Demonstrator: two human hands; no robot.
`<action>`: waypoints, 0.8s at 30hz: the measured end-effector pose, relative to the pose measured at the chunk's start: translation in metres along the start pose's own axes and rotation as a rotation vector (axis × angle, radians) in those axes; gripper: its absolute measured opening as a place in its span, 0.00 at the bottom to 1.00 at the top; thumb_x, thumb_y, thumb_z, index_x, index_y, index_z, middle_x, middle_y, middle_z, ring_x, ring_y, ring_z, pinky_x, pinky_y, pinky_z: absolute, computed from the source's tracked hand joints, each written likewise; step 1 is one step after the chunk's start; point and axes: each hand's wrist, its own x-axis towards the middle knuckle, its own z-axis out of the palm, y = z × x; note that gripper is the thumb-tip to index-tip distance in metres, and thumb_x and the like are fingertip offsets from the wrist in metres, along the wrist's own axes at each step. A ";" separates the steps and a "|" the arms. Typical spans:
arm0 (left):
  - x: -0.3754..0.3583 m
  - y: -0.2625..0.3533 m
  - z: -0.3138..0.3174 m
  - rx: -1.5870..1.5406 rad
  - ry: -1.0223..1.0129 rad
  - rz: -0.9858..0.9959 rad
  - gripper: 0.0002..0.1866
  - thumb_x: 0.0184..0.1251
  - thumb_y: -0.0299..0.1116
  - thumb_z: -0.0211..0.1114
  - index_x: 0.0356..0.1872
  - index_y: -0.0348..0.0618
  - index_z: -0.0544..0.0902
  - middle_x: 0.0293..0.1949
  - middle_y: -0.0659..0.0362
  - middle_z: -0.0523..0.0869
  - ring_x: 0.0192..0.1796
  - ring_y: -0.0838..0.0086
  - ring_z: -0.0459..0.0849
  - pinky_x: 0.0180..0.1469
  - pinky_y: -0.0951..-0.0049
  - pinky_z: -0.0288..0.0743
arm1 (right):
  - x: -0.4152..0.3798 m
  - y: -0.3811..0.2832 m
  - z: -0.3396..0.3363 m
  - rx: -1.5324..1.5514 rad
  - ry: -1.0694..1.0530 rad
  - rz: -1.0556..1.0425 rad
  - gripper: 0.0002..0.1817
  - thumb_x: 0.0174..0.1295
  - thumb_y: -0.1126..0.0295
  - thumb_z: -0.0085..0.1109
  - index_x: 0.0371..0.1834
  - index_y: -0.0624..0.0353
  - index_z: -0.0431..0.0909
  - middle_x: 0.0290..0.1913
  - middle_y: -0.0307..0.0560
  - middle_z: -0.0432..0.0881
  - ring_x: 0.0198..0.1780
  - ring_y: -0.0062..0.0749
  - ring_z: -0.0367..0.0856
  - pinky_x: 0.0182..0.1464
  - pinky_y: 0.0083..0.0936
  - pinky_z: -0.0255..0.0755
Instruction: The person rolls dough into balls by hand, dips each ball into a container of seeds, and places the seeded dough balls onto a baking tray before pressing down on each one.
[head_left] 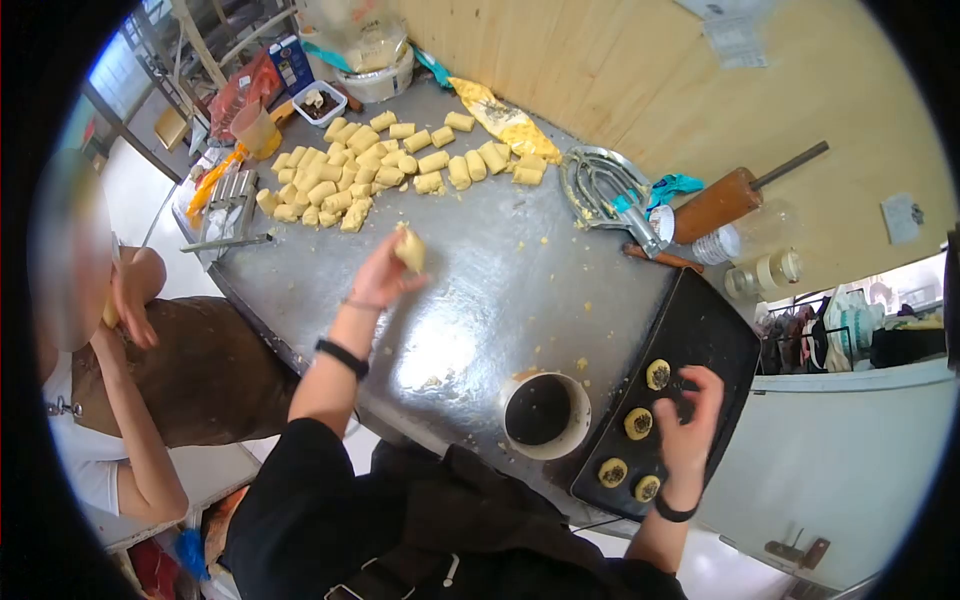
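Note:
My left hand point(385, 275) is raised over the steel table, its fingers closed around a pale yellow dough piece point(410, 250). Beyond it lies a heap of short dough cylinders point(340, 170). On the right, my right hand point(692, 420) hovers above a black baking tray point(690, 320), fingers apart and holding nothing I can see. Several round dough pieces topped with dark seeds point(638, 424) sit on the tray, left of that hand. Between my arms stands a round container point(578, 420) with dark contents point(538, 410).
A wire whisk attachment point(605, 190), a brown roller point(715, 205) and jars point(765, 275) line the back right. At back left are a metal rack-like tool point(230, 205), a plastic cup point(256, 130) and a white tub point(320, 103). Another person point(120, 380) sits at the left.

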 end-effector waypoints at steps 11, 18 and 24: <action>-0.206 -0.123 0.094 -0.374 -0.567 -0.277 0.25 0.64 0.34 0.52 0.62 0.37 0.68 0.57 0.52 0.76 0.60 0.63 0.74 0.63 0.63 0.66 | -0.067 -0.095 0.141 0.398 -0.202 -0.304 0.15 0.60 0.66 0.51 0.48 0.60 0.75 0.47 0.52 0.79 0.49 0.46 0.77 0.59 0.40 0.64; -0.242 -0.122 0.099 -0.366 -0.386 -0.194 0.21 0.72 0.44 0.48 0.57 0.40 0.73 0.54 0.54 0.78 0.58 0.66 0.75 0.63 0.65 0.67 | -0.111 -0.101 0.160 0.010 -0.064 -0.496 0.17 0.59 0.65 0.48 0.51 0.57 0.75 0.53 0.49 0.78 0.58 0.44 0.73 0.67 0.53 0.53; -0.247 -0.141 0.084 -0.501 -0.253 0.018 0.21 0.73 0.49 0.50 0.53 0.43 0.75 0.52 0.56 0.79 0.56 0.66 0.76 0.61 0.66 0.69 | -0.127 -0.121 0.168 0.143 -0.106 -0.378 0.18 0.61 0.65 0.48 0.54 0.56 0.72 0.58 0.50 0.73 0.63 0.45 0.67 0.68 0.55 0.50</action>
